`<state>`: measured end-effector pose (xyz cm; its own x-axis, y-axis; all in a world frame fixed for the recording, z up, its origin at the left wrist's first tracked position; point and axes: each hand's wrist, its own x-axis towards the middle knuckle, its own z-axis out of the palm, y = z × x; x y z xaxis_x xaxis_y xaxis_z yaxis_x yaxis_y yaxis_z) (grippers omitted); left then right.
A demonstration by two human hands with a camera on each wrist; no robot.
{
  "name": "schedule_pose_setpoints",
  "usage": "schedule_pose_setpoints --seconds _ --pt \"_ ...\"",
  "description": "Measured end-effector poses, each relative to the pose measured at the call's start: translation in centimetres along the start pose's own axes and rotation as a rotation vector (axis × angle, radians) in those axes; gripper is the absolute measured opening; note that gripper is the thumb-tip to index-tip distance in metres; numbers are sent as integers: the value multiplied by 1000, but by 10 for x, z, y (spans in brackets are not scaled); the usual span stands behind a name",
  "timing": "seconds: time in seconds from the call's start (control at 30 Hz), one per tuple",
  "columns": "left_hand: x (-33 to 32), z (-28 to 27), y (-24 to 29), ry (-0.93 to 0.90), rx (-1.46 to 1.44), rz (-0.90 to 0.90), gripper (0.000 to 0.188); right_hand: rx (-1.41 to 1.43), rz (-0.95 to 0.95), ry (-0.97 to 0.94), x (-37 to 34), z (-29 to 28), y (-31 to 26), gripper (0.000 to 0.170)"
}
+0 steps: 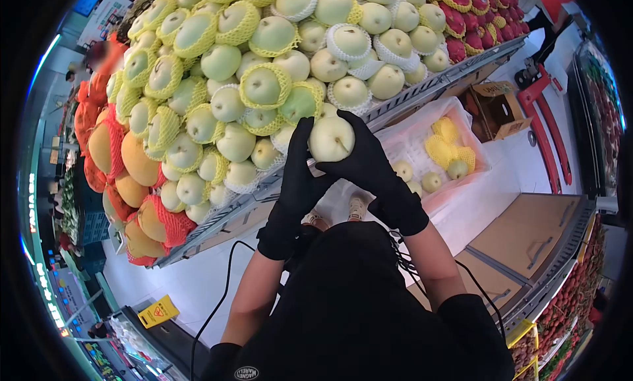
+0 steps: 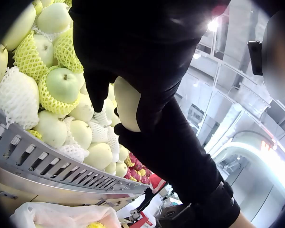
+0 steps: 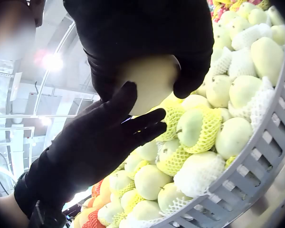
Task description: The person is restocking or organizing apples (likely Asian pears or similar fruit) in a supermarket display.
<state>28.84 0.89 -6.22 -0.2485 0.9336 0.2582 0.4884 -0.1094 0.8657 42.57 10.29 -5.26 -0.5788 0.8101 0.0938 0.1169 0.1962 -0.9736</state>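
Note:
A smooth, round, pale green fruit (image 1: 331, 140) with a short brown stem is held in front of the display edge. Both hands wear black gloves. The left hand (image 1: 298, 176) grips the fruit from the left, fingers along its side and thumb beneath. From the right, the right hand (image 1: 366, 158) curls round it, fingers over the far side. In the left wrist view, part of the fruit (image 2: 127, 105) shows between dark fingers. The right wrist view has the fruit (image 3: 153, 81) between both gloves, its far side hidden. Bare and foam-netted fruits (image 1: 264, 86) lie heaped just beyond.
A grey slatted rail (image 1: 422, 84) edges the heap. Orange fruits (image 1: 140, 158) in red nets lie left, dragon fruits (image 1: 465, 25) at the back right. A plastic-lined crate (image 1: 484, 158) with fruits stands right, near a cardboard box (image 1: 504, 111) and red pallet jack (image 1: 546, 127). Black cables (image 1: 227, 275) hang by the body.

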Motion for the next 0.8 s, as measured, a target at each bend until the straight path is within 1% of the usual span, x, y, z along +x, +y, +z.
schedule_pose_setpoints --seconds 0.07,0.17,0.27,0.37,0.4,0.5,0.53,0.6,0.63,0.7,0.73,0.8 --pt "-3 -3 -1 76 48 85 100 22 -5 -18 -5 8 -15 95" --pt "-10 -14 10 109 14 15 95 21 -136 -83 -9 10 -14 91" --pt "-17 -28 25 173 76 -39 94 323 101 -280 -9 4 -8 77" --pt "-28 -41 12 241 117 -27 97 388 141 -406 -3 -4 8 63" --pt "-31 -46 9 258 159 -7 96 317 38 -325 -6 -1 13 42" --pt "-37 -56 10 299 44 -44 96 -154 -42 -269 -4 -2 17 29" --pt "-38 -59 14 313 67 -41 94 -344 -35 -296 -3 -1 12 27" --pt "-39 -63 22 315 8 -75 89 -727 -23 -342 -2 -1 -1 25" --pt "-39 -66 24 316 -23 -91 87 -761 -50 -362 -1 0 -1 25" --pt "-42 -69 25 293 -275 -195 77 -828 -107 -400 -2 0 5 29" --pt "-45 -70 24 279 -401 -247 72 -668 -137 -390 -3 -1 11 33" --pt "-48 -71 10 230 -675 -269 64 -352 -197 -363 -3 -4 15 44"
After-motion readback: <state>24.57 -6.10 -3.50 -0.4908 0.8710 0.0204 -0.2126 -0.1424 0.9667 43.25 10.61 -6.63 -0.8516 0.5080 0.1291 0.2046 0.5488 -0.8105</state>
